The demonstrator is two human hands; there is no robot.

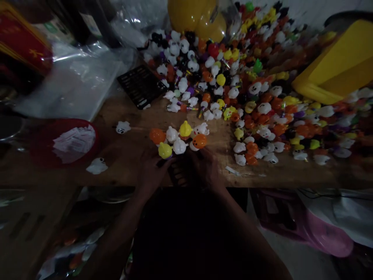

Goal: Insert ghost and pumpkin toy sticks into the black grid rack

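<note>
Both bare forearms rise from the bottom centre of the frame and converge. The left hand (151, 171) and right hand (205, 167) sit close together at mid-frame, dimly lit, fingers curled forward and upward, wrists slightly bent.

A small cluster of plastic toy figures (179, 140) sits at the near edge of the worn wooden table (128, 155), bunched tight and touching. It comprises white ghost shapes, two orange pumpkin shapes at the left and right ends, and two yellow pieces, one at the back and one at front left. All appear upright. The cluster lies apart from the large heap of like toys, nearer the table's front edge, just beyond both hands' fingertips.
</note>
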